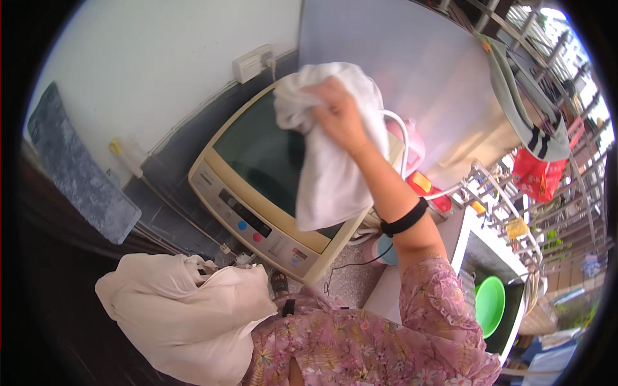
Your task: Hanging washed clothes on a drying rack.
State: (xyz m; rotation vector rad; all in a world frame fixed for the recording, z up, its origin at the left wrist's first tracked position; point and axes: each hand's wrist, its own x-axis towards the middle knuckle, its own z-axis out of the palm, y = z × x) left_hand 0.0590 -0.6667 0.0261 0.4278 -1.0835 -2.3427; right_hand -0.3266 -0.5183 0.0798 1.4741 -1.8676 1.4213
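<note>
My right hand (335, 113) grips a bunched white cloth (333, 193), slightly blurred. The cloth hangs over the dark lid (260, 144) of a beige top-loading washing machine (309, 263) and hides part of it. Its control panel, with a blue and a red button, faces me. At my left side is a large cream cloth (188, 318), gathered in loose folds against my floral clothing. My left hand is out of view; whether it is beneath that cloth I cannot tell.
A white hose (403, 140) curves behind the machine, near a pink plastic container (415, 152). On the right, a green basin (490, 306) sits in a sink (466, 241). A thin black cable (345, 265) crosses the speckled floor. A wall socket (251, 65) holds a plug.
</note>
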